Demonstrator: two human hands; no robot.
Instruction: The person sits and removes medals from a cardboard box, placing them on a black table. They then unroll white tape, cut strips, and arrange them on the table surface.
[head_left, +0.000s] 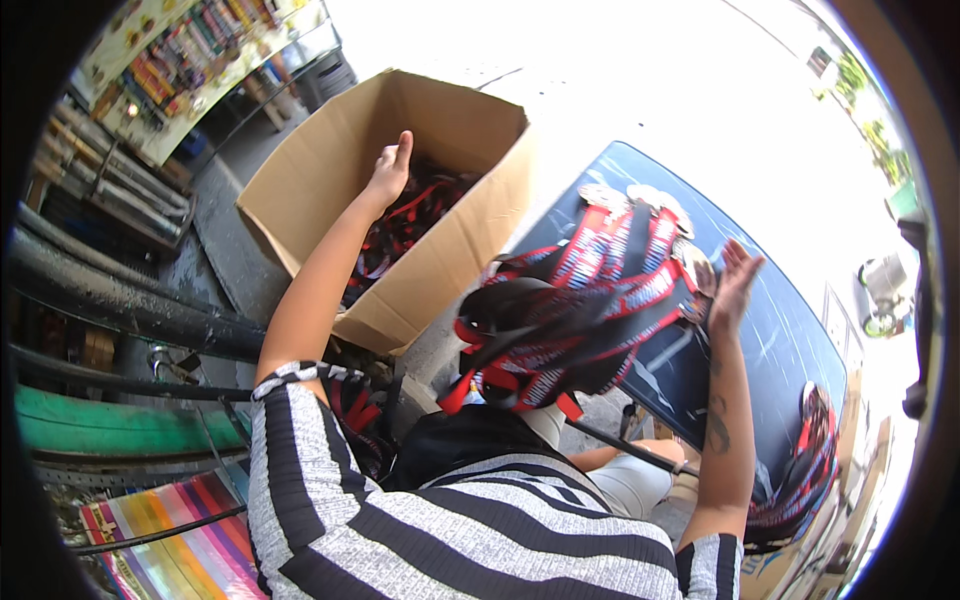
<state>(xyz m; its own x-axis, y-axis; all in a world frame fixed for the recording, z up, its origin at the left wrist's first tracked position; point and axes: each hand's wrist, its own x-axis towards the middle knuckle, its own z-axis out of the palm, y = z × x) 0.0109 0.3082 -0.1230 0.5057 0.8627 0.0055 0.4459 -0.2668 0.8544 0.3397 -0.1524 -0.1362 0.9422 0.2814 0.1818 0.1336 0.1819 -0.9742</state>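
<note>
My left hand (390, 176) is over an open cardboard box (442, 300), one digit pointing up and nothing visible in its grasp. Inside the box lies a tangle of black and red ribbons (412, 225). My right hand (733, 289) has its fingers extended beside a cluster of metal medals (697, 270) on a dark blue table (780, 337); whether it touches them is hard to tell. From these medals, printed red and black ribbons (577, 322) run over the table's near edge toward my lap, somewhat blurred.
Another bundle of medals with ribbons (814, 442) hangs at the table's right end. Black pipes (135, 300) and a green bar (127, 424) stand at my left, above a striped colourful sheet (172, 532). Shelves with many small goods (180, 67) are at upper left.
</note>
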